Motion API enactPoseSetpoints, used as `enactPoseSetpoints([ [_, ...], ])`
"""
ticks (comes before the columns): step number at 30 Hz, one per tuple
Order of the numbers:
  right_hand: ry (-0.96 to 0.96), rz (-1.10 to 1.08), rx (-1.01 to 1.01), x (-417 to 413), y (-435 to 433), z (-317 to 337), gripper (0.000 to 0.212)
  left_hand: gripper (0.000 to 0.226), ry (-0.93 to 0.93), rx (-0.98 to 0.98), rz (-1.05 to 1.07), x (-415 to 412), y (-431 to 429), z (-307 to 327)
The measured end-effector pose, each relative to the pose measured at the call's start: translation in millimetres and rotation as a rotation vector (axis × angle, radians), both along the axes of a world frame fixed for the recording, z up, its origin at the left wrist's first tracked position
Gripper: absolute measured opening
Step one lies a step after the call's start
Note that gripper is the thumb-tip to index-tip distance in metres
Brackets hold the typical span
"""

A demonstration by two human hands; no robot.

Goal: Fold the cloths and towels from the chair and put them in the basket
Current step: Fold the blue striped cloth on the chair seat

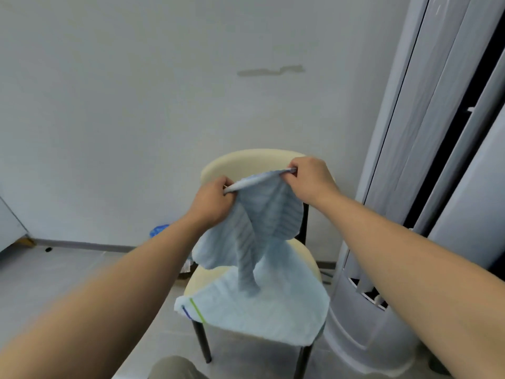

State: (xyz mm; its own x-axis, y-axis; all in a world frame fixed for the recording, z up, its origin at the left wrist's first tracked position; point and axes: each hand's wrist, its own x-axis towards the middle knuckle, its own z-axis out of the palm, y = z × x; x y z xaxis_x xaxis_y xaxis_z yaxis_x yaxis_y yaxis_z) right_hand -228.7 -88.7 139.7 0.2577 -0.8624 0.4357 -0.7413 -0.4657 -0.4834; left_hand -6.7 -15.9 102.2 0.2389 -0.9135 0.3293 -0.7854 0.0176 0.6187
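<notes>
A light blue ribbed towel (262, 220) hangs in the air above the cream chair (246, 162). My left hand (211, 199) pinches its upper edge on the left and my right hand (308, 179) pinches the same edge on the right. The towel sags between them, its lower end touching a second pale blue towel (262, 310) spread over the chair seat. That one has a green and a blue stripe near its left corner. No basket is in view.
A tall white standing air conditioner (382, 269) stands close to the chair's right. A white wall is behind. A blue object (158, 230) sits on the grey tiled floor by the baseboard, left of the chair.
</notes>
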Motion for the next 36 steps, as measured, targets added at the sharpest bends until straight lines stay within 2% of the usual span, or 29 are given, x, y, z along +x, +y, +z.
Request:
enactPoseSetpoints([
  [6, 0.033, -0.065, -0.063, 0, -2, 27, 0.024, 0.006, -0.136, -0.032, -0.007, 10, -1, 27],
  [11, -0.147, -0.111, 0.057, -4, 2, 50, 0.035, 0.016, -0.228, 0.054, -0.043, 18, 4, 32],
  [15, -0.331, -0.150, 0.180, -9, -2, 59, 0.038, 0.014, -0.300, 0.130, -0.082, 20, 10, 30],
  [18, -0.339, -0.221, 0.179, -14, 3, 65, 0.045, 0.031, -0.353, 0.182, -0.125, 18, 16, 26],
  [20, -0.310, -0.260, 0.140, -16, 5, 66, 0.040, 0.037, -0.385, 0.207, -0.158, 13, 18, 22],
  [23, -0.363, -0.273, 0.135, -16, 0, 62, 0.011, 0.028, -0.416, 0.225, -0.232, 0, 18, 18],
  [26, -0.532, -0.248, 0.212, -10, -2, 58, 0.033, 0.021, -0.421, 0.200, -0.327, -14, 21, 17],
  [28, -0.634, -0.207, 0.295, -6, -1, 57, 0.037, 0.012, -0.432, 0.179, -0.367, -24, 23, 18],
  [29, -0.658, -0.180, 0.341, -4, -2, 56, 0.037, 0.020, -0.433, 0.154, -0.384, -28, 23, 17],
  [32, -0.623, -0.108, 0.430, -2, 0, 56, 0.036, 0.033, -0.442, 0.076, -0.405, -36, 21, 12],
  [36, -0.451, -0.007, 0.387, 0, 5, 60, 0.037, 0.021, -0.428, -0.004, -0.401, -42, 20, 7],
])
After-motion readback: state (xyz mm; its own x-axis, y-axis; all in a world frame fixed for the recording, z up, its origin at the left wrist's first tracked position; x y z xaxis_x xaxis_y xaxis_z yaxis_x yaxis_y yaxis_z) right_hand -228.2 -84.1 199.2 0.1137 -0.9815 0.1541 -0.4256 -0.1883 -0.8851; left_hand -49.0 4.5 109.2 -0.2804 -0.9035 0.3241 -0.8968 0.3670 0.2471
